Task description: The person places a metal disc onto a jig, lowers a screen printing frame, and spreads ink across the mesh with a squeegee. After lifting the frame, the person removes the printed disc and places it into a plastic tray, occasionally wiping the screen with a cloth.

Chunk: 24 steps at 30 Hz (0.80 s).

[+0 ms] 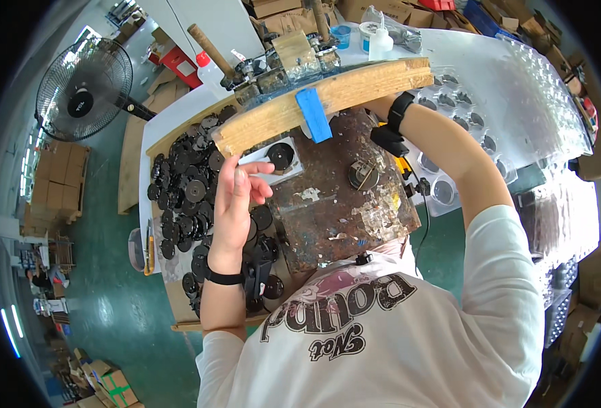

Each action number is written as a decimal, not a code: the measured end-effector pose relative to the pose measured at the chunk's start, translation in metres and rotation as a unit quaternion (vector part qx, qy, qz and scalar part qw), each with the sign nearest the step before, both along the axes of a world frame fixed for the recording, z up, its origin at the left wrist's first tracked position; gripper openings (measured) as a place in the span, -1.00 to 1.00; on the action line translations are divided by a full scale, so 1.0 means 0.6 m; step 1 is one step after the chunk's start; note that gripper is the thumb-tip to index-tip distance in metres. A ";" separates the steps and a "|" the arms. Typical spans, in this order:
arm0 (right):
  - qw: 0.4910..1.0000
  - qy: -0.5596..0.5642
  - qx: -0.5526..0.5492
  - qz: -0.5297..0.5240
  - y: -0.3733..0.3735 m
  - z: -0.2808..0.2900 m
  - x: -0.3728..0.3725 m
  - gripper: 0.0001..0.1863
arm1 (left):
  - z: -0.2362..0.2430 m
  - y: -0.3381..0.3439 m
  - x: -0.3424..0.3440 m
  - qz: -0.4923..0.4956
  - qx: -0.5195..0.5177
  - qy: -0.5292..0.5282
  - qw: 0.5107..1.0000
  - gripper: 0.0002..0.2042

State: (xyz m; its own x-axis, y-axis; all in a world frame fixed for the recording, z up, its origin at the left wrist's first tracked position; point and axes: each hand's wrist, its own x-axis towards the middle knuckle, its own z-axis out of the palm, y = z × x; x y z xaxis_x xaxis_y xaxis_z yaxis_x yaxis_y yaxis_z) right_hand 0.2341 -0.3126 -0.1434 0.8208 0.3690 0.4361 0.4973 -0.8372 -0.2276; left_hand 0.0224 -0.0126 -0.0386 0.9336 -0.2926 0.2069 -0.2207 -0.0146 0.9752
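My left hand [239, 197] is raised at the near left end of a wooden beam [368, 85] with blue tape [314, 115]; its fingers are apart and curve loosely beside a white rectangular piece [294, 164] holding a black disc [280, 155]. My right hand [382, 105] reaches behind the beam, which hides its fingers. Below the beam is a stained, rusty work plate [328, 217] with a small round metal piece [363, 175] at its right. Behind the beam stands a metal fixture [290, 51] with upright wooden handles.
Many black discs [185, 163] lie in a shallow wooden tray at left, beside a fan [83, 88]. Clear plastic trays [470, 115] cover the right table. Bottles [381, 42] and a blue cup [341, 37] stand behind. Cardboard boxes [62, 177] are stacked at far left.
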 end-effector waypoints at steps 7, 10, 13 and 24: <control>0.990 0.081 0.117 0.018 -0.025 0.050 -0.066 -0.61 | -0.023 0.011 0.010 0.026 0.033 0.063 0.997 -0.51; 0.972 0.063 0.209 0.083 -0.017 0.078 -0.105 -0.64 | -0.033 -0.008 0.029 -0.020 0.025 0.050 0.998 -0.54; 0.893 0.208 0.374 0.139 -0.009 0.104 -0.164 -0.71 | -0.040 -0.045 0.053 -0.035 0.053 0.012 0.998 -0.54; 0.734 0.454 0.470 0.188 -0.007 0.170 -0.270 -0.77 | -0.034 -0.103 0.044 -0.165 -0.070 0.192 0.965 -0.81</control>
